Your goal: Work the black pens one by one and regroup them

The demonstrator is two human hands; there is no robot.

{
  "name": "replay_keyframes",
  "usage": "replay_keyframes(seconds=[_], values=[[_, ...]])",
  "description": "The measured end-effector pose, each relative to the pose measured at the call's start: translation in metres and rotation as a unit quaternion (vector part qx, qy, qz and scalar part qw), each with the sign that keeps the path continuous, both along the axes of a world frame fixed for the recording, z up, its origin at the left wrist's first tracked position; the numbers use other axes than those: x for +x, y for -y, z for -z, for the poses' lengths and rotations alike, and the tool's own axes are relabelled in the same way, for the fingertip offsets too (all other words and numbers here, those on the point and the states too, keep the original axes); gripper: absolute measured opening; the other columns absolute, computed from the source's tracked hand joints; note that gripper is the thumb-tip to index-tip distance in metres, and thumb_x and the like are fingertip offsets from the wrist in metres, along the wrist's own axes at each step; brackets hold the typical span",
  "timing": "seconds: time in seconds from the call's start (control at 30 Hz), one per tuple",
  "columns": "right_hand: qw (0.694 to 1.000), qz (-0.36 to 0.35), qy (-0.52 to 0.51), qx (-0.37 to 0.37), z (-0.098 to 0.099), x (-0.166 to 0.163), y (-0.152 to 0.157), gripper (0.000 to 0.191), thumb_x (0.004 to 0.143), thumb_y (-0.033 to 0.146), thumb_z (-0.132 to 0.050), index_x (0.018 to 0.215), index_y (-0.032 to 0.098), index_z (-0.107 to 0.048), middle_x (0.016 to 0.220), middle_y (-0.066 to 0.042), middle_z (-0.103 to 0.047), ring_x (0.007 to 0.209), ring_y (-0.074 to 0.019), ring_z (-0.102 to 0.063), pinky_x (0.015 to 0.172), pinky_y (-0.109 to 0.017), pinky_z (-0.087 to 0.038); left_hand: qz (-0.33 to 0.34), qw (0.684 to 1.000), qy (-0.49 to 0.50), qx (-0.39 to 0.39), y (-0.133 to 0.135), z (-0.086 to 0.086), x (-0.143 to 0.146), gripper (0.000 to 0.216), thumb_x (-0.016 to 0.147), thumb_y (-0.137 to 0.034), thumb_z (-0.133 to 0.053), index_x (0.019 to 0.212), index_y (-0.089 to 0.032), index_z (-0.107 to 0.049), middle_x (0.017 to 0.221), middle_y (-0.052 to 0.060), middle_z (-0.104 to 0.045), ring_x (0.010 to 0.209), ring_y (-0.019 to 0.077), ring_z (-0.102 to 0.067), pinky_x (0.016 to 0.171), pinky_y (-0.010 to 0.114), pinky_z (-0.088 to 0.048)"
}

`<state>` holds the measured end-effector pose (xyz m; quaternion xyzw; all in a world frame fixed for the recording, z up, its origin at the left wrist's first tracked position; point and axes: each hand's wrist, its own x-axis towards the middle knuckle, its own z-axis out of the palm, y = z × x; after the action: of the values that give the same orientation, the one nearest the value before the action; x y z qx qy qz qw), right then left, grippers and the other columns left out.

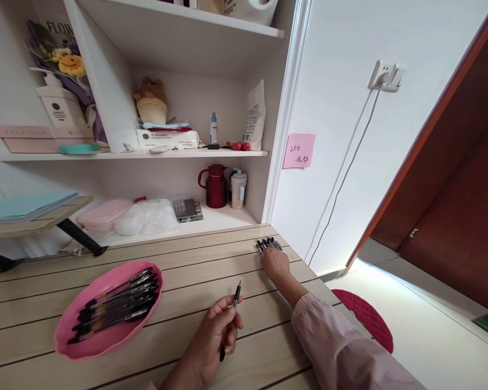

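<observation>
Head view: the left hand (218,337) grasps a slim black-and-clear plastic pen (237,296) by its barrel above the pale plank table (195,281), perhaps to leave its tip free. The right hand (276,264) hides part of a cluster of slim black-and-clear pieces (264,243), so its grip cannot be told; similar pens (132,300) lie grouped in a scalloped pink oval tray (70,311)

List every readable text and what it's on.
"250": pink sticky note; handwritten characters below it unclear.
"FLOW", cut off at the right: sheet behind the yellow flower.
Too small or blurred: print on pump bottle, white box, spray bottle, white pouch, pink box, white jug, and any on the pens.
</observation>
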<state>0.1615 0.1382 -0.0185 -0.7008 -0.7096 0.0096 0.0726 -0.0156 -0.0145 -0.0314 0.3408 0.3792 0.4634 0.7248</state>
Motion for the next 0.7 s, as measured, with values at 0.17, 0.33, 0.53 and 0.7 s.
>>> replay_keyframes(seconds=[0.17,0.33,0.53,0.7], values=[[1.000,0.000,-0.018,0.016,-0.006,0.004,0.006,0.019,0.079,0.022,-0.048,0.085,0.013,-0.064,0.094,-0.015,-0.064,0.088,-0.0235,-0.058,0.070,-0.031,-0.039,-0.012,1.000,0.011,-0.004,0.001,-0.002,0.002,0.031,0.073,-0.027,-0.058,0.102,-0.018,-0.053,0.062,-0.003,-0.053,0.036,0.0021,-0.034,0.035,0.017,-0.020],[0.991,-0.027,-0.127,0.006,-0.008,-0.003,0.044,0.021,0.078,0.029,-0.047,0.074,0.015,-0.062,0.082,-0.011,-0.066,0.073,-0.0185,-0.060,0.061,-0.026,-0.039,-0.081,0.993,0.089,-0.017,0.000,-0.004,0.001,0.023,0.070,-0.020,-0.063,0.092,-0.017,-0.056,0.066,-0.001,-0.056,0.051,0.0062,-0.051,0.048,0.018,-0.040],[0.812,-0.169,-0.497,-0.253,0.006,-0.044,0.116,0.022,0.070,0.036,-0.054,0.062,0.015,-0.054,0.046,0.003,-0.051,0.039,-0.0073,-0.044,0.040,-0.018,-0.030,-0.208,0.961,0.180,-0.021,-0.008,-0.003,-0.003,0.023,0.065,-0.007,-0.065,0.086,-0.016,-0.058,0.084,0.004,-0.062,0.076,0.0126,-0.060,0.076,0.026,-0.048],[0.840,-0.166,-0.506,-0.106,0.010,-0.074,0.141,0.011,0.062,0.014,-0.052,0.052,0.016,-0.048,0.048,0.004,-0.049,0.046,-0.0066,-0.041,0.043,-0.017,-0.027,-0.232,0.954,0.191,-0.012,-0.012,0.001,-0.004,0.025,0.065,-0.006,-0.065,0.088,-0.015,-0.061,0.087,0.005,-0.064,0.078,0.0132,-0.062,0.075,0.024,-0.049]])
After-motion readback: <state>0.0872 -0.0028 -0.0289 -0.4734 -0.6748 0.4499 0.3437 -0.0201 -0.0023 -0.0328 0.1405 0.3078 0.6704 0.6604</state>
